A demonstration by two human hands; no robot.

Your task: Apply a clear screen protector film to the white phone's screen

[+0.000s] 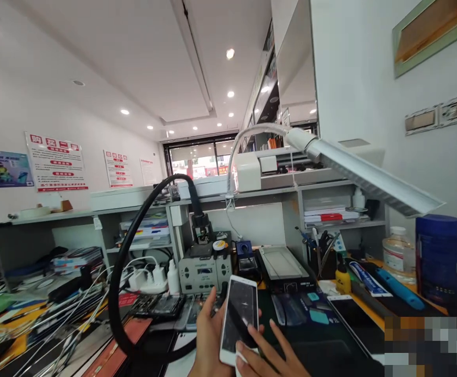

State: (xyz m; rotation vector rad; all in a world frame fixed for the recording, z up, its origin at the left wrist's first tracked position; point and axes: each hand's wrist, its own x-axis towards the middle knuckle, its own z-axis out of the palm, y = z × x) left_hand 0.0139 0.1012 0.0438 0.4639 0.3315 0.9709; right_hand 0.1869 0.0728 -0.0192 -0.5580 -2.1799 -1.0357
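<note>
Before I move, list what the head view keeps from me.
All in the head view:
Phone: back faces away, over the left hand.
Left hand: most fingers hidden behind the phone.
Right hand: wrist cut off by the bottom edge.
Posters: fine print too small.
Bottom-right corner: pixelated.

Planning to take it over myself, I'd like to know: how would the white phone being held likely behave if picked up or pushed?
The white phone is probably stiff, given its flat, straight-edged body. Its glossy screen suggests it could be slippery, and that broad, glass-like front may well crack if dropped.
</note>
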